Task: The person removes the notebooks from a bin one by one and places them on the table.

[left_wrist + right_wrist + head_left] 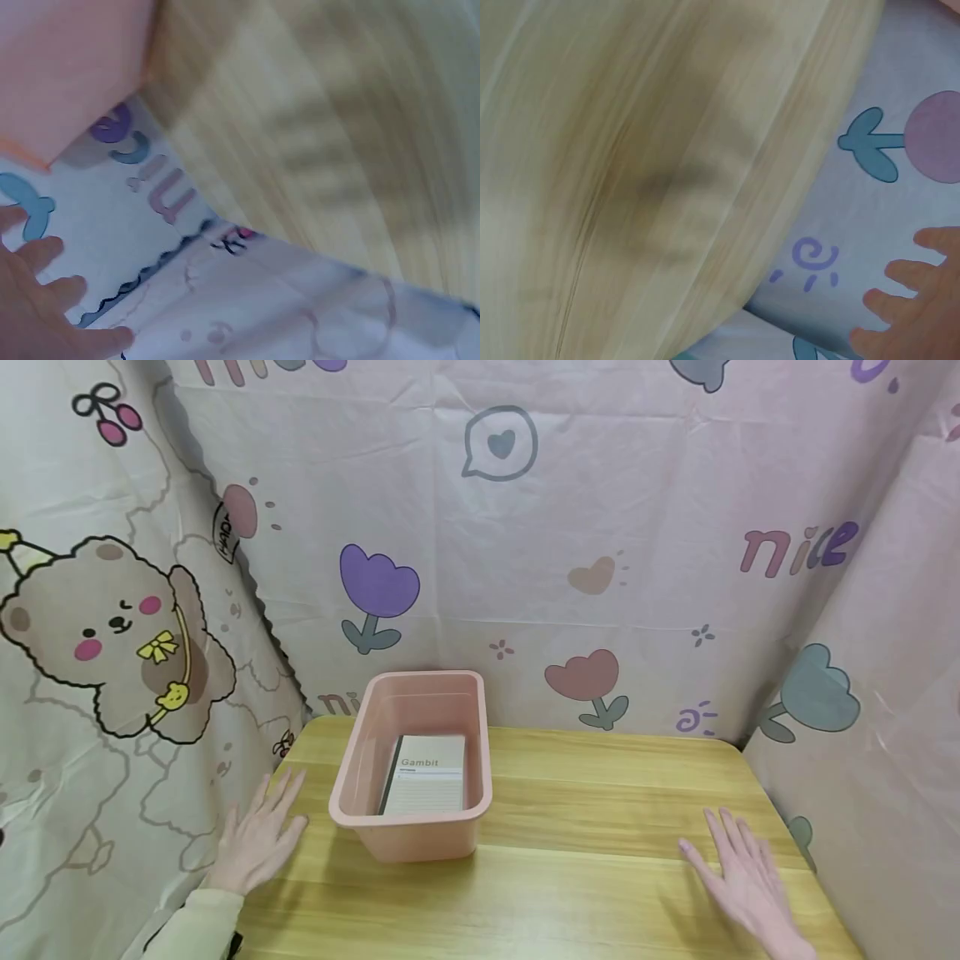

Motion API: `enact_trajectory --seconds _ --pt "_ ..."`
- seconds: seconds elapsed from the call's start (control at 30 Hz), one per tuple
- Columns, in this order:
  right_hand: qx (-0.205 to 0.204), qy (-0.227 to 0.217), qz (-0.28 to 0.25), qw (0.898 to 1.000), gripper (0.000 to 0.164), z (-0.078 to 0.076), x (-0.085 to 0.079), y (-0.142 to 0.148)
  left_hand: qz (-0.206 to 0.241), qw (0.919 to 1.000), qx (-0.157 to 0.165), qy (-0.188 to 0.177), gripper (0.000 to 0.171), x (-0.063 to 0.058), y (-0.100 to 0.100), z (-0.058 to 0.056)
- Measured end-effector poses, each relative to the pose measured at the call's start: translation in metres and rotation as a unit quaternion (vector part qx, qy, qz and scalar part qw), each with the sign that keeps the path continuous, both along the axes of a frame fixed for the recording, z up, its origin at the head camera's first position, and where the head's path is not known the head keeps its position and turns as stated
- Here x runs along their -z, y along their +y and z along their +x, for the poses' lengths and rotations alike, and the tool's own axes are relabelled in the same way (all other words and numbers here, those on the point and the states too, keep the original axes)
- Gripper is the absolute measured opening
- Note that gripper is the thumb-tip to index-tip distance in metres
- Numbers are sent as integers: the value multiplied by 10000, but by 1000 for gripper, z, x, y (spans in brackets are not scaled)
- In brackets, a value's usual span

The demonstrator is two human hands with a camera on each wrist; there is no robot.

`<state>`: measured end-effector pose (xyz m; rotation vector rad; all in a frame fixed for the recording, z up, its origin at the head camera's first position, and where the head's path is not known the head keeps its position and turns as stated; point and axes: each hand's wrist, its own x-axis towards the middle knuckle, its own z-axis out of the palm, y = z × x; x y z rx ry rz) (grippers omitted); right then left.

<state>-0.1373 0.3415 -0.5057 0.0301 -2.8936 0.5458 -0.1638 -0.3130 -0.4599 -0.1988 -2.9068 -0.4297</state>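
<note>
left hand (255,843) near left edge of bench (600,827), beside a pink bin (416,843) holding a notebook (429,785); right hand (738,877) near right edge; all fingers (911,275) apart.

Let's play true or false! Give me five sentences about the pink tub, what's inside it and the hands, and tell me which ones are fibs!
1. The pink tub stands on the table. True.
2. A notebook lies inside the tub. True.
3. The notebook says "Rabbit". False: it says "Gambit".
4. The left hand is nearer the tub than the right hand. True.
5. Both hands grip the tub. False: neither touches it.
</note>
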Motion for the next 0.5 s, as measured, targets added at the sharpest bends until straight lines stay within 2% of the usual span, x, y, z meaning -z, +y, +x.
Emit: enact_trajectory --seconds 0.1,0.17,0.3,0.47,0.5 --pt "-54 -147 -462 9988 80 -2 -6 -2 712 9974 134 -43 64 -8 2 -4" --pt "-99 -235 -781 9966 80 -3 -9 -3 1194 9924 189 -241 63 -14 6 -6" --pt "-123 -400 -1179 9921 81 -6 -16 -7 1905 9787 187 -741 66 -24 16 -9" --pt "-186 -397 -1302 9905 79 -7 -19 -13 2465 9593 116 -1375 74 -37 30 -14" --pt "-210 -371 -1293 9907 78 -7 -19 -14 2629 9530 104 -1506 74 -38 33 -16"
